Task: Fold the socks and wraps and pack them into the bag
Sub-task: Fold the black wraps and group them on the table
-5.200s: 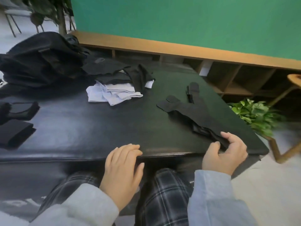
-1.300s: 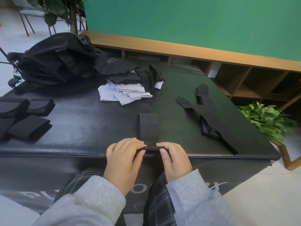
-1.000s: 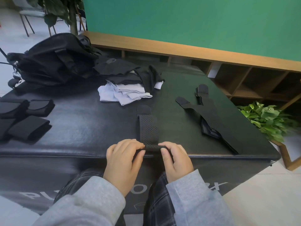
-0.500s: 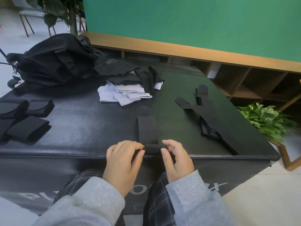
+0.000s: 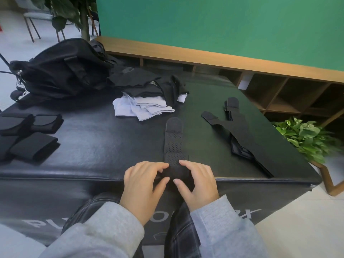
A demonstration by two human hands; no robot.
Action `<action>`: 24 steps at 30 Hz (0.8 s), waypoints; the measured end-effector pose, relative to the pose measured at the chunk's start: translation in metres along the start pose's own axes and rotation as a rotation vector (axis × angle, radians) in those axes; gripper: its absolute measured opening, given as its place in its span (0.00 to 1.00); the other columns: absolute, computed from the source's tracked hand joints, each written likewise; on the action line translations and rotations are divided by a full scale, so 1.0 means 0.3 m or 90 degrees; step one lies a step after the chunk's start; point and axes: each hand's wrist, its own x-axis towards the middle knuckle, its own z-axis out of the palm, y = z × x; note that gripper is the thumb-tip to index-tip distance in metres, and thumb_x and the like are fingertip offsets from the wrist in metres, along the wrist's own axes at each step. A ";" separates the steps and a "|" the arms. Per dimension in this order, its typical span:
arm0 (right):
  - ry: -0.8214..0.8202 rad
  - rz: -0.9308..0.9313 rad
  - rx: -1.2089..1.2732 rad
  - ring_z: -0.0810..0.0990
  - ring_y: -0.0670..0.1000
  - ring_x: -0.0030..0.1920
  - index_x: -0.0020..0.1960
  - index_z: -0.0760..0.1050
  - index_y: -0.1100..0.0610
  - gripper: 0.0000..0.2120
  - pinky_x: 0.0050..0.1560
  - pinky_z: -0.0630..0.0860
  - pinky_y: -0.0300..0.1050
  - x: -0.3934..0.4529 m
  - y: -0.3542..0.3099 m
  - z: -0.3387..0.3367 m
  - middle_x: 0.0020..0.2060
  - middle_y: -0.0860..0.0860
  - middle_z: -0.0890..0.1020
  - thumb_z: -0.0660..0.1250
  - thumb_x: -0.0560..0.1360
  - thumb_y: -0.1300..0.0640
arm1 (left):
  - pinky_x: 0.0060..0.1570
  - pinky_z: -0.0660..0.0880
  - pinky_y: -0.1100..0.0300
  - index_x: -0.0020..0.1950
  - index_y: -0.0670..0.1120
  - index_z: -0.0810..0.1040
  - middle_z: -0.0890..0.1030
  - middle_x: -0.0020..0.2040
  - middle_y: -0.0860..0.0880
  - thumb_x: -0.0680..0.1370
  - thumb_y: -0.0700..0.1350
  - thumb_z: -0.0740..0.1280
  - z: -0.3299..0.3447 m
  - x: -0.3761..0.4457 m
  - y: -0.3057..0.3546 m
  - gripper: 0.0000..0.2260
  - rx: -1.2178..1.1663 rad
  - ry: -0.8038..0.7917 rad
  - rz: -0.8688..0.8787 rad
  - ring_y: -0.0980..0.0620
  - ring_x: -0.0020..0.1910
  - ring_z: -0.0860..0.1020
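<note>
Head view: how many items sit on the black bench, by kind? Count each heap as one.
Bag: 1
Rolled wraps: 3 (a possible fourth is cut off at the left edge)
Wrap being rolled: 1
Loose wrap heap: 1
Sock pile: 1
Total: 7

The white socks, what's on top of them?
Black folded clothes lie over the back of the white socks. How far the socks reach beneath them is hidden.
</note>
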 end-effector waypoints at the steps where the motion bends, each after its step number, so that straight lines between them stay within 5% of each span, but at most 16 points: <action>1: 0.000 -0.010 -0.024 0.70 0.44 0.52 0.58 0.75 0.51 0.21 0.50 0.69 0.39 -0.001 0.006 0.008 0.49 0.43 0.79 0.63 0.67 0.45 | 0.52 0.64 0.56 0.53 0.55 0.75 0.77 0.44 0.59 0.68 0.43 0.76 0.001 -0.002 -0.003 0.18 0.011 -0.007 0.009 0.59 0.48 0.72; 5: 0.014 -0.021 -0.065 0.68 0.46 0.49 0.59 0.74 0.49 0.22 0.46 0.70 0.41 -0.008 0.018 0.021 0.45 0.48 0.79 0.68 0.64 0.51 | 0.52 0.66 0.55 0.54 0.53 0.77 0.79 0.46 0.58 0.66 0.41 0.77 0.006 -0.007 -0.010 0.20 0.032 -0.003 0.021 0.58 0.50 0.71; 11: 0.014 -0.031 -0.049 0.66 0.46 0.48 0.58 0.78 0.51 0.19 0.45 0.68 0.38 -0.005 0.015 0.010 0.44 0.49 0.77 0.59 0.70 0.50 | 0.51 0.66 0.55 0.54 0.54 0.77 0.78 0.46 0.58 0.71 0.44 0.71 0.013 -0.009 -0.019 0.13 0.036 0.023 0.030 0.58 0.50 0.70; 15: 0.007 -0.023 -0.035 0.66 0.46 0.49 0.55 0.80 0.48 0.17 0.47 0.66 0.35 -0.004 0.012 0.009 0.50 0.51 0.76 0.59 0.70 0.49 | 0.52 0.65 0.56 0.54 0.54 0.77 0.77 0.49 0.56 0.71 0.45 0.67 0.015 -0.009 -0.020 0.12 0.031 0.039 0.024 0.57 0.52 0.70; 19: -0.023 -0.032 -0.029 0.68 0.47 0.57 0.54 0.80 0.48 0.16 0.51 0.67 0.44 -0.002 0.012 0.009 0.57 0.52 0.79 0.59 0.72 0.48 | 0.56 0.62 0.58 0.54 0.55 0.76 0.77 0.54 0.56 0.72 0.42 0.71 0.016 -0.010 -0.020 0.14 0.017 0.031 0.024 0.59 0.55 0.70; 24: -0.022 -0.038 -0.005 0.71 0.43 0.56 0.53 0.77 0.45 0.12 0.52 0.62 0.36 0.004 0.007 0.000 0.54 0.46 0.81 0.59 0.73 0.48 | 0.57 0.59 0.62 0.54 0.59 0.70 0.78 0.56 0.58 0.75 0.50 0.59 0.005 -0.008 -0.008 0.08 -0.029 0.004 -0.002 0.62 0.57 0.71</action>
